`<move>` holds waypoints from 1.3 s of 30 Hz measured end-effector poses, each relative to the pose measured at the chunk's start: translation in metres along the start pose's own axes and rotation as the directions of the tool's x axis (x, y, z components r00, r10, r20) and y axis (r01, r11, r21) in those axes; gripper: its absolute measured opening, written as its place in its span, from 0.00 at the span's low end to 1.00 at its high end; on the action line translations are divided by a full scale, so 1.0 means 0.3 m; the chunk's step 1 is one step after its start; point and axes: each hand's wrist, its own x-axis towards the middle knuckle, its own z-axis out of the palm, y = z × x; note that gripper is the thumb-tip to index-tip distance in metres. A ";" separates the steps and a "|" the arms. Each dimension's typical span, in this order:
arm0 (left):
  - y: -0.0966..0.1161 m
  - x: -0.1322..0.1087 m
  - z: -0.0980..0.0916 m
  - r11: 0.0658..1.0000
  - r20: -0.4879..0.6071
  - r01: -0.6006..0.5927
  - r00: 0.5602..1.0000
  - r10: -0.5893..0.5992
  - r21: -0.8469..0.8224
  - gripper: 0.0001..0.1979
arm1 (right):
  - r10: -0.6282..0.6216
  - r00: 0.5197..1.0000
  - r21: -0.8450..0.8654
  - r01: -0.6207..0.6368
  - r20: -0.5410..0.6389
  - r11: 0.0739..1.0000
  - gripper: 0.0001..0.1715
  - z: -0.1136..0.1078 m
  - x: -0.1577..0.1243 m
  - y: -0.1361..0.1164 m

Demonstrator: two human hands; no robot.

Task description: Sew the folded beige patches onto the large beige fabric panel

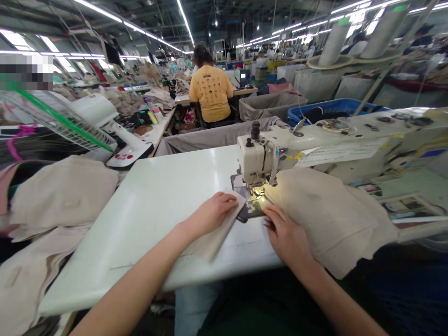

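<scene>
A narrow piece of cloth [215, 240] lies aslant on the pale, glossy tabletop [168, 200], left of the sewing machine [259, 161], its upper end reaching the dark-edged needle plate [248, 213]. It is plain pale beige, matt and smooth, with a straight long edge on the right and a slightly blurred lower end; part of it is hidden by the left hand [221, 207], whose fingers are drawn together, pinching the cloth near its top. To the right of the needle, a larger panel [332, 217] of similar beige spreads out flat in the middle, with soft creases, an uneven outline and a lower corner hanging past the tabletop's front edge. The right hand [285, 228] is just beside this panel, its fingers bent and close together, the tips at the right side of the needle plate; whether they grip anything I cannot tell. A small lamp glow warms the plate to yellow beneath the needle. At far left, more beige pieces [66, 191] lie heaped, each bearing a short raised strip.
</scene>
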 end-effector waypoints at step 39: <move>0.153 0.103 0.108 0.977 -0.083 0.113 0.992 -0.099 0.182 0.16 | -0.117 0.932 -0.021 0.132 0.343 0.991 0.28 -0.047 0.045 0.004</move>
